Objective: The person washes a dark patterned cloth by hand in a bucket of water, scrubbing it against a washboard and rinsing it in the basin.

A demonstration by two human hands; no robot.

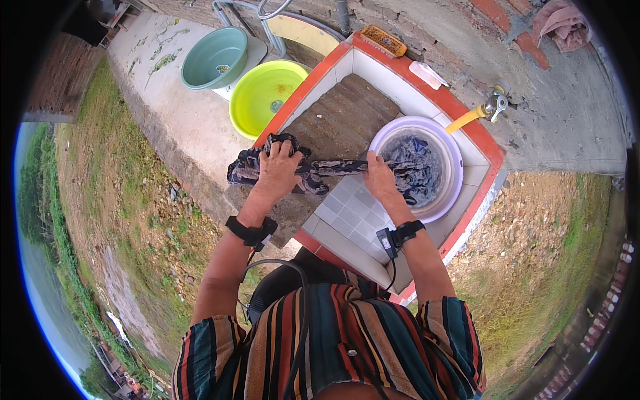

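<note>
A dark patterned cloth (340,167) stretches from the outer edge of a ridged washing slab (345,120) to a lavender basin (456,185). My left hand (278,167) presses on the bunched end of the cloth, fingers spread over it. The narrow part passes to my right hand (381,175), which is closed around it at the basin's near-left rim. Inside the basin, more dark cloth (417,150) lies in cloudy water. Whether it is all one piece I cannot tell.
A green basin (192,67) and a lime basin (245,115) stand at the upper left. An orange brush (384,41) and a pale soap-like item (427,75) lie on the red sink edge. A tap (495,106) with a yellow hose points at the lavender basin.
</note>
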